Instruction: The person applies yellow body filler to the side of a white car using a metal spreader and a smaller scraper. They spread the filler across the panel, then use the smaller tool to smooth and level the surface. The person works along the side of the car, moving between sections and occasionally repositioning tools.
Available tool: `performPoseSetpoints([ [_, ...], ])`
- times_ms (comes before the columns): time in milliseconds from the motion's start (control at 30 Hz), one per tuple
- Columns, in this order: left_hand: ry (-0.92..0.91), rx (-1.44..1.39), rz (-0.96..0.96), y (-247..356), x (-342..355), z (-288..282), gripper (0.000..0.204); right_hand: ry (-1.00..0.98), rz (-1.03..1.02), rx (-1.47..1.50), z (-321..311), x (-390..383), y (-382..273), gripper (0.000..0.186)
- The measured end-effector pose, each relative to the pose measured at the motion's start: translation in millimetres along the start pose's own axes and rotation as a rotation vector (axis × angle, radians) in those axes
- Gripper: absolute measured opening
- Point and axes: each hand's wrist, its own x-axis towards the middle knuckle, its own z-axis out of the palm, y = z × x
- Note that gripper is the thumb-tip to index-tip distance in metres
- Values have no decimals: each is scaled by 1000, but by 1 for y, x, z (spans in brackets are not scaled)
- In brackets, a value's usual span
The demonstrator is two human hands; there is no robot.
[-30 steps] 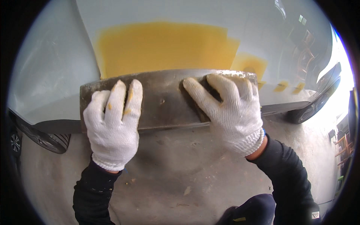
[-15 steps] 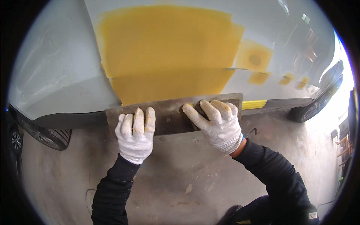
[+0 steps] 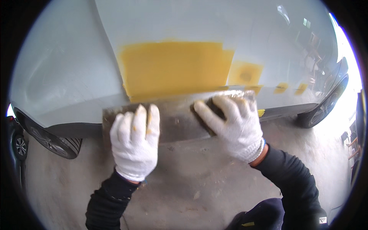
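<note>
A long, flat, grey-brown metal plate lies crosswise in front of me, partly blurred. Toward its left end, my left hand, in a white knit glove, has its fingers laid together over the face and grips it. My right hand, gloved the same way, clasps the other end, thumb apart from the fingers; its palm side is hidden. Behind the plate's upper edge is a white car door with a large yellow filler patch. The plate hides the patch's lower part.
A smaller yellow patch with a dark centre and little yellow spots continue rightward. Car wheels show at left and right. Another dark car stands far left. Below is a grey concrete floor; my knee shows.
The plate and both hands have come up nearer to my view, covering more of the large patch's lower part. The car looks smaller. My right hand now covers most of the yellow strip.
</note>
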Motion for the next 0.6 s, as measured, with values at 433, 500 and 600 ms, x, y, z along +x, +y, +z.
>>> performPoseSetpoints([
  [433,130,105,80,-51,91,14,57,163,54,-126,-4,70,36,59],
  [500,88,73,61,-51,81,14,62,125,57,-114,2,67,30,59],
  [600,31,-5,20,-47,53,22,84,114,52,-116,15,53,17,59],
])
